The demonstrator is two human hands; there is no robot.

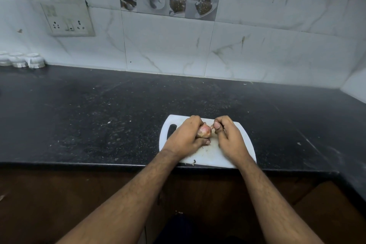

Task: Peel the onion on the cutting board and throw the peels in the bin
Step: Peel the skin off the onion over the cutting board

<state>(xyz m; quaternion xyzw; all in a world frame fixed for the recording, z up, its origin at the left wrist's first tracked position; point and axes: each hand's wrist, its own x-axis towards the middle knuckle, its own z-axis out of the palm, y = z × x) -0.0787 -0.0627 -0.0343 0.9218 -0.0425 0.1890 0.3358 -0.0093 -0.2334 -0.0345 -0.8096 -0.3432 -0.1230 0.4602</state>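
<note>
A small pinkish onion (205,131) sits over the white cutting board (210,154) at the counter's front edge. My left hand (185,135) wraps around the onion from the left, hiding most of it. My right hand (227,134) is just to the right of the onion, thumb and fingers pinched on a thin strip of peel (213,127) at the onion's right end. Small peel scraps lie on the board near its front edge (194,161). No bin is in view.
The black stone countertop (99,121) stretches left and right of the board. Several small white cups (21,60) stand at the far left by the tiled wall. A socket panel (67,19) is on the wall. Brown cabinet fronts (59,194) lie below the counter edge.
</note>
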